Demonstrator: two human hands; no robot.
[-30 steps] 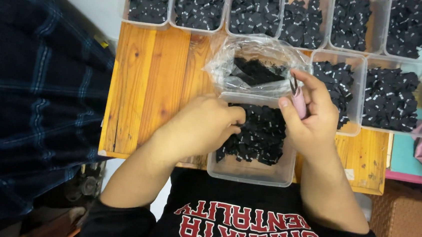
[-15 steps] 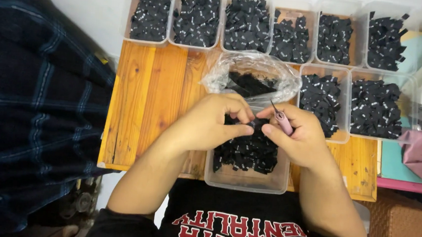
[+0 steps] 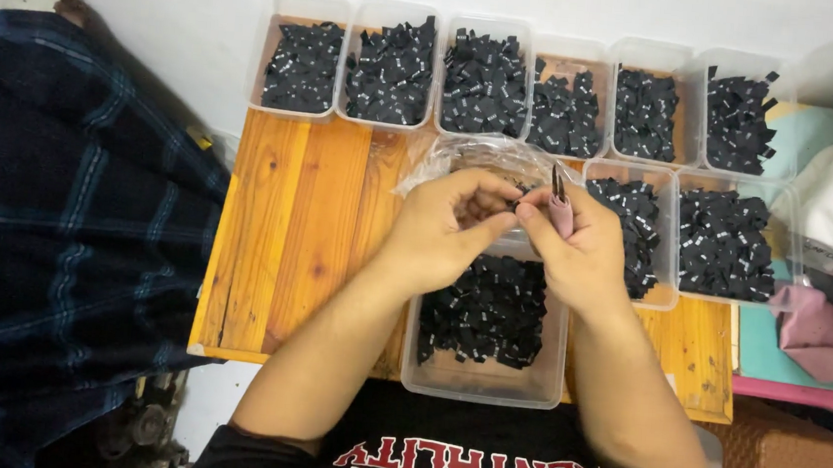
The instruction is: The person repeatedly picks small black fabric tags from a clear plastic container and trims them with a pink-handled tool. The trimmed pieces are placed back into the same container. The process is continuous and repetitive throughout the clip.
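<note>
Currently your left hand [image 3: 451, 232] and right hand [image 3: 579, 252] meet fingertip to fingertip above the near clear tub [image 3: 481, 378], which holds a heap of small black tags [image 3: 485, 309]. Your left thumb and forefinger are pinched together on a small black piece [image 3: 515, 204]; it is too small to identify further. Your right hand is curled closed around a pair of small snips [image 3: 559, 201], pink at the grip, dark tips pointing up.

Directly behind your hands lies a clear plastic bag [image 3: 462, 158], partly hidden by them. Two more tubs [image 3: 723, 238] of black tags stand just right of your right hand. A row of six tubs [image 3: 391, 59] lines the far edge of the wooden table [image 3: 287, 244]. Dark plaid cloth [image 3: 60, 236] hangs at the left; white and pink fabric [image 3: 825, 326] lies at the right.
</note>
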